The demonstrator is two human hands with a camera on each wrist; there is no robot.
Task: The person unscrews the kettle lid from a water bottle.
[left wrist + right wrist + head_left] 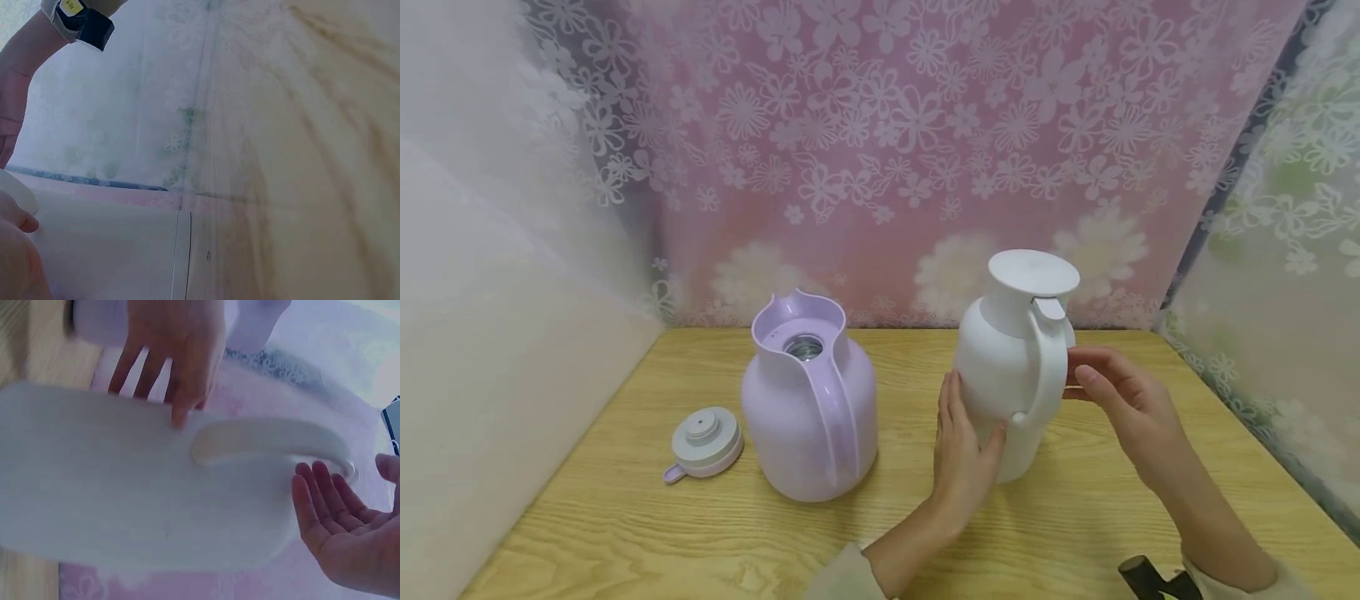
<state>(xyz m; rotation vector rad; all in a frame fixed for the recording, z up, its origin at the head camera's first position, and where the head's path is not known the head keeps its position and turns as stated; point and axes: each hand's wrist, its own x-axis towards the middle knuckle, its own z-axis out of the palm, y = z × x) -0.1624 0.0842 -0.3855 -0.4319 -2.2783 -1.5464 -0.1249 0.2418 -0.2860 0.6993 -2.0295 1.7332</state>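
A white thermos jug with a flat round lid stands on the right part of the table. My left hand grips its lower body, fingers along the left side and thumb on the near side. Close by the jug's handle is my right hand, its fingers loosely bent and holding nothing. In the right wrist view those fingers lie just beside the upper end of the handle. To the left stands a lilac thermos jug with its top uncovered. A grey-and-lilac stopper lies left of it.
The wooden table is bounded by a pink flowered sheet behind and pale sheets at both sides. At the front right, a dark object sits by my right sleeve.
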